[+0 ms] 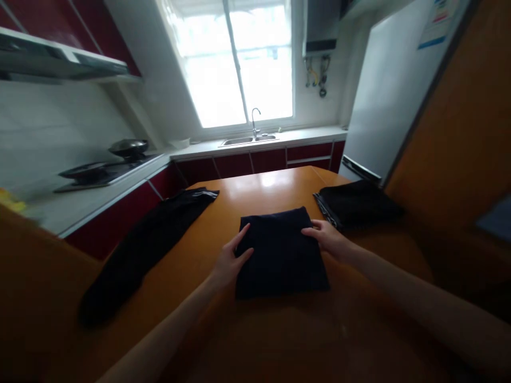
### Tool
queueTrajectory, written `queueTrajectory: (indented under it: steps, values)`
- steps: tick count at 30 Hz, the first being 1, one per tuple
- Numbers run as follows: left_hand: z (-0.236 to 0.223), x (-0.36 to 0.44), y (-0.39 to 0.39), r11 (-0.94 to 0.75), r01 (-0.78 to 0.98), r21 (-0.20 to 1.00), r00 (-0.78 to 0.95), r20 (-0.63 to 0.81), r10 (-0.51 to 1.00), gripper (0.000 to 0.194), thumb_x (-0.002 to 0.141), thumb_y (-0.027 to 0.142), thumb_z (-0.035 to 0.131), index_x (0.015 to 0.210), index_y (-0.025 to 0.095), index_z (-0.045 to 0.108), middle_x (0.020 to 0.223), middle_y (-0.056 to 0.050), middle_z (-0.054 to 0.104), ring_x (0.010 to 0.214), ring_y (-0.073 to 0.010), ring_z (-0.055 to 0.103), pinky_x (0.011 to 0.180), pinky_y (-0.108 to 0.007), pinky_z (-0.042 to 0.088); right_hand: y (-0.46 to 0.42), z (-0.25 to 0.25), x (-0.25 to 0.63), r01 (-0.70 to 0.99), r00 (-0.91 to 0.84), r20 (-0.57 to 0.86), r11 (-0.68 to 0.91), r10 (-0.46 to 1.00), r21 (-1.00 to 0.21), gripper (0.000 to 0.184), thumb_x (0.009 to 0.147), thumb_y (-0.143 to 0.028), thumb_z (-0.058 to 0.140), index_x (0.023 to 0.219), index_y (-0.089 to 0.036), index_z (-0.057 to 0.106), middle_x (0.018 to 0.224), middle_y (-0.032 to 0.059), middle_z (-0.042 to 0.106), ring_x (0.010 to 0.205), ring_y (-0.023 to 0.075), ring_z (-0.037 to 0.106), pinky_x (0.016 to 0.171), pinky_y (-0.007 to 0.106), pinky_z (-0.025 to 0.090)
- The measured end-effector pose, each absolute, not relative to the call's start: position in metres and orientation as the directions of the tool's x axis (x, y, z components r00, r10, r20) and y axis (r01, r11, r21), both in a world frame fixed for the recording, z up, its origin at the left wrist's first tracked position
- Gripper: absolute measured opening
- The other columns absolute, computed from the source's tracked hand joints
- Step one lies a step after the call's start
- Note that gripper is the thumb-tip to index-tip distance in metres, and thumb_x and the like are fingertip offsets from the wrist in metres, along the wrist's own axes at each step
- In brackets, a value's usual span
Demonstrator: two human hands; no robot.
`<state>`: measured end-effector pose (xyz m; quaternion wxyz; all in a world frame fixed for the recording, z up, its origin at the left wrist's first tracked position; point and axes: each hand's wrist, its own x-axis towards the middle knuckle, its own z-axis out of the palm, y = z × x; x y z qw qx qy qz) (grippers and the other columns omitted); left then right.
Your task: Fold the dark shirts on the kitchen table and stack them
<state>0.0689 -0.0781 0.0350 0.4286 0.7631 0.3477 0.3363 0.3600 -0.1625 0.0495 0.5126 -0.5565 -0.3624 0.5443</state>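
A folded dark navy garment (281,255) lies in front of me on the orange-brown wooden table, roughly square in shape. At its left edge is my left hand (229,263), its index finger and thumb stretched apart on the cloth; the other fingers are hidden. My right hand (329,239) pinches the upper right edge, thumb on top and fingers at or under the side. To the left, a black garment (147,250) with white stripes at its far end is spread lengthwise. A stack of folded black clothing (359,202) rests on the right.
The wooden table (255,194) reaches toward a counter with a sink (239,141) and tap under a bright window. A gas stove (107,173) with a pan stands at the left. A tall pale fridge (391,90) rises behind the stack on the right.
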Motion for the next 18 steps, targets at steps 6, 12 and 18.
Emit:
queueTrajectory:
  steps: [6, 12, 18]
  values:
    - [0.059, 0.21, -0.063, -0.402, 0.04, 0.915, 0.585, 0.305, 0.752, 0.083, 0.084, 0.035, 0.072, 0.157, 0.024, 0.034, 0.145, -0.007, 0.057, 0.13, -0.0283, 0.056, 0.112, -0.048, 0.043, -0.182, 0.093, 0.484, -0.062, 0.436, -0.104, -0.086, 0.894, -0.994, 0.015, 0.085, -0.022, 0.07, 0.099, -0.017, 0.068, 0.093, 0.0077, 0.076, 0.072, 0.0177, 0.071, 0.062, 0.025, 0.057]
    - [0.091, 0.351, -0.045, -0.359, -0.033, 0.933, 0.556, 0.315, 0.769, 0.082, 0.082, 0.009, 0.07, 0.156, 0.019, 0.036, 0.144, -0.01, 0.057, 0.127, -0.0246, 0.058, 0.111, -0.04, 0.045, -0.157, 0.136, 0.596, 0.047, 0.591, -0.165, -0.238, 0.789, -0.97, 0.005, 0.089, -0.018, 0.065, 0.089, -0.014, 0.067, 0.076, 0.0075, 0.074, 0.061, 0.0179, 0.068, 0.056, 0.026, 0.056]
    - [0.065, 0.418, -0.022, -0.184, -0.025, 0.983, 0.563, 0.166, 0.81, 0.088, 0.081, 0.006, 0.073, 0.158, 0.02, 0.031, 0.147, -0.012, 0.054, 0.126, -0.0229, 0.06, 0.107, -0.034, 0.048, -0.118, 0.119, 0.648, 0.108, 0.619, -0.258, -0.405, 0.742, -0.908, 0.005, 0.087, -0.014, 0.066, 0.089, -0.01, 0.067, 0.07, 0.0085, 0.072, 0.056, 0.0188, 0.067, 0.055, 0.029, 0.056]
